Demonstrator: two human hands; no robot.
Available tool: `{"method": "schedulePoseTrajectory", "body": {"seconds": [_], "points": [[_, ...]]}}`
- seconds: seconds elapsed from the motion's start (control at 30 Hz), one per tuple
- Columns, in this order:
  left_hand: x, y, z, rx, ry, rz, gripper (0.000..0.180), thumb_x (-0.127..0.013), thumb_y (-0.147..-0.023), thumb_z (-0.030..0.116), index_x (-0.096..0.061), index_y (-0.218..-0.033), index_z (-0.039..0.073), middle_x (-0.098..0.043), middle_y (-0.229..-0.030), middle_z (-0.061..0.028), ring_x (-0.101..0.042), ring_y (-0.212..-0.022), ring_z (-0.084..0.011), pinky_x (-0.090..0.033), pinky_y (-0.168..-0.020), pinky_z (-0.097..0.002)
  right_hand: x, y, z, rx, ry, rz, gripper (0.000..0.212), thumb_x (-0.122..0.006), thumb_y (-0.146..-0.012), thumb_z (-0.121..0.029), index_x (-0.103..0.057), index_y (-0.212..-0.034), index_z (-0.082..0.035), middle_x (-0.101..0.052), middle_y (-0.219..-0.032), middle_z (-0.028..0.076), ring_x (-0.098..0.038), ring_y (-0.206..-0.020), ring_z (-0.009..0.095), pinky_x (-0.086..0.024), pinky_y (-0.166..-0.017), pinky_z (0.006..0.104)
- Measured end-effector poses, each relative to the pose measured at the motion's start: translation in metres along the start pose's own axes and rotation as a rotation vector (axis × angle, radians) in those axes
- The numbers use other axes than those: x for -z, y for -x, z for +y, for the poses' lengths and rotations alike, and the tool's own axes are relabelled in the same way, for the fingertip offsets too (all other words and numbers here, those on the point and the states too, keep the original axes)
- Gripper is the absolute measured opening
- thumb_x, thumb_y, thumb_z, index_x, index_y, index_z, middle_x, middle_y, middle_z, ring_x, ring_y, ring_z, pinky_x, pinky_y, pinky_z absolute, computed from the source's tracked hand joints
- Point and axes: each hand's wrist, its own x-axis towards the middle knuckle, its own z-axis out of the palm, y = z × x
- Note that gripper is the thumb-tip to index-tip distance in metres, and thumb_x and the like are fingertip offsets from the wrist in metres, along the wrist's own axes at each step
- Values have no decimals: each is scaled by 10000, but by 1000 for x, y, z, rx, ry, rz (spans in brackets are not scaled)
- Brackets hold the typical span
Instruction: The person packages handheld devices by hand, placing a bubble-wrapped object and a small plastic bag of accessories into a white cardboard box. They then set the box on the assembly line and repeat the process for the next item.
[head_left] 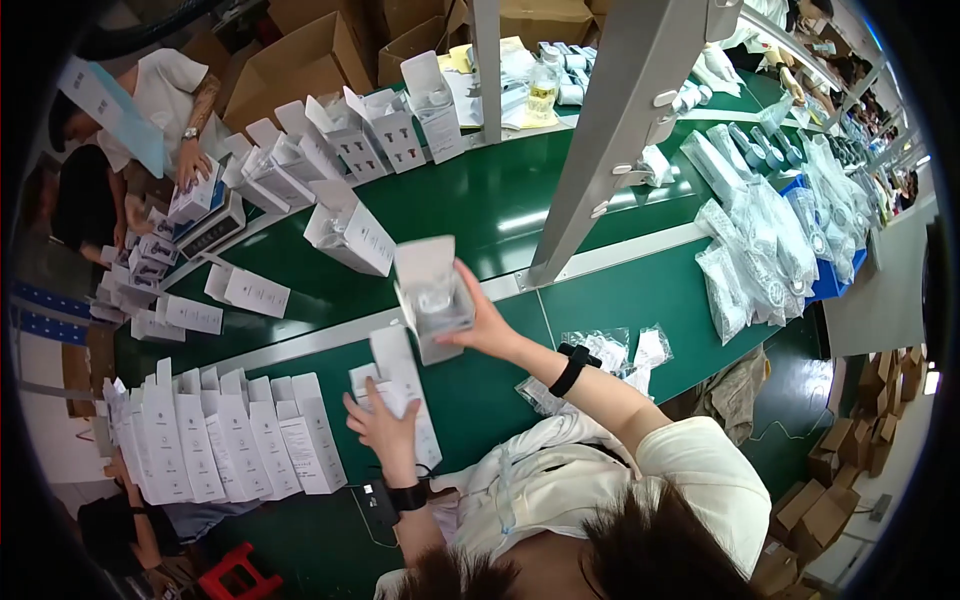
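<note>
My right hand grips an open white carton by its right side, above the edge of the green bench. Its lid stands up, and a clear plastic bag shows inside. My left hand is lower and to the left, fingers spread against another open white carton on the bench. I cannot make out what lies under those fingers. To the left stands a tight row of open white cartons with raised flaps.
Several cartons line the green conveyor beyond a metal rail. A slanting grey post rises in front. Bagged parts pile up at right, beside a blue bin. Small bagged pieces lie nearer. A co-worker's hand touches boxes far left.
</note>
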Motion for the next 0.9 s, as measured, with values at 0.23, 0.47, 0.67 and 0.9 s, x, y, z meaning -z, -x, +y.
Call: {"method": "schedulePoseTrajectory", "body": {"seconds": [0.23,0.47,0.67,0.9], "points": [[-61,-5,-25,-73,184,-192,791,-732,-657,269,-309,-1303,96,-341,-1261,-243,-373,-1109,-384,-389,-850,-453,60,-102,36,108,408,454,1097,-772,-547,-113,-56,-1376,-72,-213,-1358,178,-324,-1179,332,-292,-984,393],[-47,-29,-37,-48,328,-326,703,-758,-627,216,-372,-1183,26,-577,-979,-201,-563,-882,-315,-428,-822,-350,57,-12,7,11,367,291,782,-689,-680,-125,-257,-1326,-42,-314,-1304,205,-361,-1181,303,-342,-942,378],[-26,-23,-22,-263,855,147,762,-779,-603,244,-301,-1156,29,-495,-1032,-145,-499,-956,-256,-398,-831,-354,184,86,12,-104,461,716,141,-483,-786,12,-587,-880,22,-595,-678,79,-576,-638,126,-441,-571,212],[-34,-34,27,-376,1265,61,824,-706,-661,233,-197,-1277,33,-357,-1206,-131,-384,-1112,-238,-314,-936,-344,334,-68,33,-578,1486,735,562,-584,-761,-290,-385,-1250,-96,-404,-1229,166,-357,-1143,332,-341,-922,409]]}}
